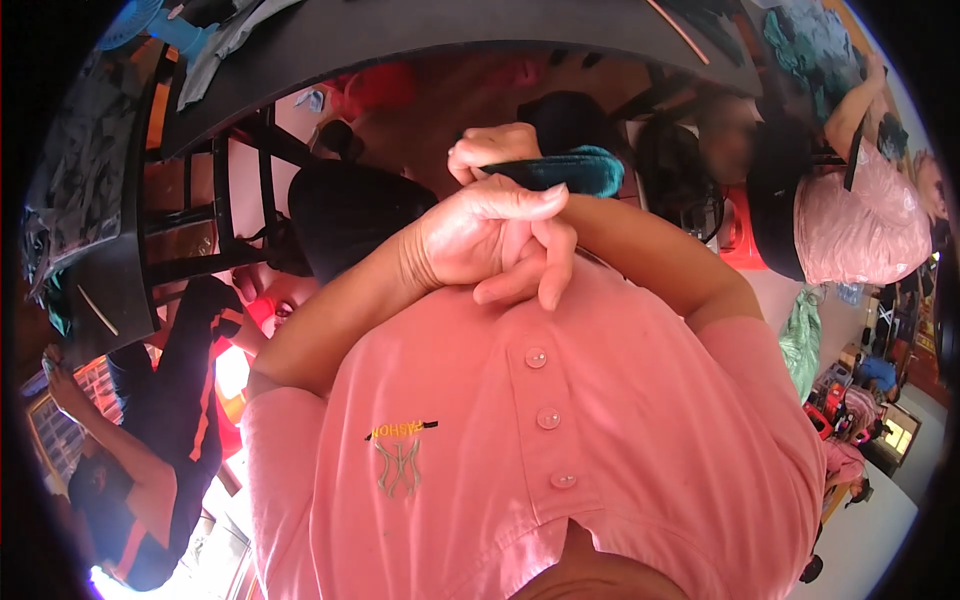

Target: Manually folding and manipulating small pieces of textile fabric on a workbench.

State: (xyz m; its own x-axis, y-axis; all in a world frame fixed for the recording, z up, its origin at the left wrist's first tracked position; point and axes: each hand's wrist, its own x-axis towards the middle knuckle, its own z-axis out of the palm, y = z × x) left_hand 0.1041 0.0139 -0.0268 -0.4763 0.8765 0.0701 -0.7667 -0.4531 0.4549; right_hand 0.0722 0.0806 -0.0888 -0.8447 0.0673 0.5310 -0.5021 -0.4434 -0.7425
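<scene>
A narrow piece of dark teal velvet cloth point(590, 172) stretches sideways in front of my chest, folded over in a rounded bend at its right end. My right hand point(492, 150) is closed at the cloth's left end, its fingers curled round it; the palm side is hidden. Nearer to me, my left hand point(505, 245) crosses over the right wrist. Its thumb points right along the cloth's lower edge and seems to touch it. The other left fingers bend loosely, apart from the thumb, with nothing seen between them.
A dark table point(450, 35) curves across the far side, with grey cloth point(235, 55) and a thin stick point(680, 32) on it. Another table point(90, 260) at left bears dark cloth. People sit close by on the left point(140, 450) and right point(855, 220).
</scene>
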